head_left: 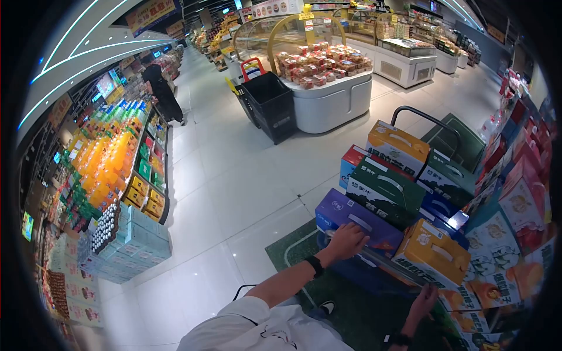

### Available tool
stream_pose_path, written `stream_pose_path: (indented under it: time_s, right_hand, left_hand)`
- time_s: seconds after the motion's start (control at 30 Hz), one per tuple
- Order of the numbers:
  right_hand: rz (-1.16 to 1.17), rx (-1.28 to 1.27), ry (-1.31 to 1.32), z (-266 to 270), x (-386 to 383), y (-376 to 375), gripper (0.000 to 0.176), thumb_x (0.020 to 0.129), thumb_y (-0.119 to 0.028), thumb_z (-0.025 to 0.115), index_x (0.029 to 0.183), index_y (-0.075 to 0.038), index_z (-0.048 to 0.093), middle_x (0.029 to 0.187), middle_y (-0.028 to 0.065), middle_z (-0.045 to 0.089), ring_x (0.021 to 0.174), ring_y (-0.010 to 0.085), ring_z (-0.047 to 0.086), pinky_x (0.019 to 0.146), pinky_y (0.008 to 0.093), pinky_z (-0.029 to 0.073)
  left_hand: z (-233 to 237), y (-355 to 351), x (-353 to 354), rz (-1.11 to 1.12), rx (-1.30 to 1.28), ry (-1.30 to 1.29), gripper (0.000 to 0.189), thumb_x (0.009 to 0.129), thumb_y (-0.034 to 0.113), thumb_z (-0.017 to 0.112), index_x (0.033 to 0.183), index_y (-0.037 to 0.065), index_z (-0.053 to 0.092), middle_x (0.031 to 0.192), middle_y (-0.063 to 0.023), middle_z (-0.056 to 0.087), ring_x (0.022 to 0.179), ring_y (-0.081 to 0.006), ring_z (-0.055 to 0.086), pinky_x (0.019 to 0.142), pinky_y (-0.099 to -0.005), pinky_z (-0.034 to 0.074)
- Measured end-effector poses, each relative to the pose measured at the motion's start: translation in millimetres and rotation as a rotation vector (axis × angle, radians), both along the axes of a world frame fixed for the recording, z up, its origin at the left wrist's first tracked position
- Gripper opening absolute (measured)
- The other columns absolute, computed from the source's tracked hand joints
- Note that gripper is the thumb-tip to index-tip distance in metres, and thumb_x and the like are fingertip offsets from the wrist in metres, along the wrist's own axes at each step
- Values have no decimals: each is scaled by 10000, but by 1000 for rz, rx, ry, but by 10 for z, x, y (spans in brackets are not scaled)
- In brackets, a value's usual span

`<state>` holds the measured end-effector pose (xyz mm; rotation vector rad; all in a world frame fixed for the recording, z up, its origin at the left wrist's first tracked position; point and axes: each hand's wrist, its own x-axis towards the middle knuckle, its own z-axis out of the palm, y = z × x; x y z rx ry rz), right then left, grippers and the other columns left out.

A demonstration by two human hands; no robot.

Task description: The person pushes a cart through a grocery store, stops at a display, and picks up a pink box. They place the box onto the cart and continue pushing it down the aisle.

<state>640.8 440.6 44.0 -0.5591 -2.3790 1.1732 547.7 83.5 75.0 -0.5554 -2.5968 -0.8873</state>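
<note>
My left hand [349, 240], with a dark band on the wrist, lies over the front edge of a purple carton [345, 212], its fingers bent by the carton's handle. My right hand [424, 300] is closed at the lower front corner of an orange carton [432, 251] that has a pale carry handle. A grey rail runs there too, and what the fingers hold is hidden. Behind the purple carton stands a dark green carton [383, 190]. Further back are another orange carton [398, 144], a second green carton [448, 174] and a blue carton [438, 205].
A black cart handle [430, 114] rises behind the cartons. Stacked gift boxes [497, 234] line the right side. Ahead, a black shopping basket cart [269, 105] stands by a white counter [333, 102] of packed food. Bottled drinks [105, 155] and a person [159, 88] are at left.
</note>
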Motion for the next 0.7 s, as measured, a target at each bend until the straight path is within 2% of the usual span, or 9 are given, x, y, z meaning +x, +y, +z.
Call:
stream_pose_path:
  time_s: [0.07,0.1,0.2,0.27,0.33,0.4,0.47,0.6,0.7]
  right_hand:
    - [-6,-3,-39,77,-16,-40,265,988,-178,598,1167,15,626,1096,156,580,1041,281,568,884,377,479]
    - [45,129,-67,126,-6,-36,257,978,-156,600,1164,19,631,1092,164,575,1054,303,556,904,392,471]
    - [116,345,-81,255,-21,-69,245,960,-128,603,1143,31,640,1100,180,569,1064,342,546,920,412,462]
    - [103,426,-82,305,-41,-114,240,952,-121,604,1127,39,643,1112,189,569,1059,358,546,916,418,461]
    - [119,674,147,282,-129,-101,213,949,-119,596,1073,45,650,1109,214,587,1067,384,549,908,442,456]
    - [189,656,84,189,-196,-9,192,946,-109,578,1021,50,657,1044,238,617,1029,416,568,899,479,452]
    - [134,351,5,123,-226,-85,187,941,-109,570,975,53,658,962,247,630,964,437,583,900,506,449]
    - [42,497,155,40,-241,-283,167,922,-86,548,941,54,637,934,247,625,901,438,581,839,514,450]
    - [17,546,214,71,-247,-388,106,891,-50,532,852,32,587,834,214,566,820,424,547,741,516,413]
  left_hand:
    - [80,37,17,48,23,81,274,965,255,560,804,53,650,783,-115,615,838,-330,604,735,-447,474]
    - [77,34,23,50,22,68,274,965,255,560,804,53,650,783,-115,615,838,-330,604,735,-447,474]
    - [34,25,0,115,-27,-127,304,943,264,569,739,57,661,715,-141,633,710,-347,630,648,-471,493]
    - [13,-2,15,154,-73,-61,329,893,261,601,623,78,648,607,-144,620,562,-354,619,532,-479,486]
    - [18,-23,-15,148,-65,-34,352,881,272,597,587,82,635,563,-130,603,521,-348,609,497,-466,479]
    - [3,-10,-38,180,-67,28,357,850,276,602,543,95,619,523,-112,593,481,-334,602,463,-445,479]
    - [-20,-42,-45,199,-76,75,326,816,261,617,529,107,614,527,-107,599,478,-321,606,458,-431,485]
    - [-122,-139,-100,167,-112,91,303,789,227,626,512,109,596,511,-106,587,458,-309,595,440,-423,473]
    - [-197,-218,-128,139,-150,79,307,795,202,603,508,95,577,498,-116,569,449,-331,577,444,-439,453]
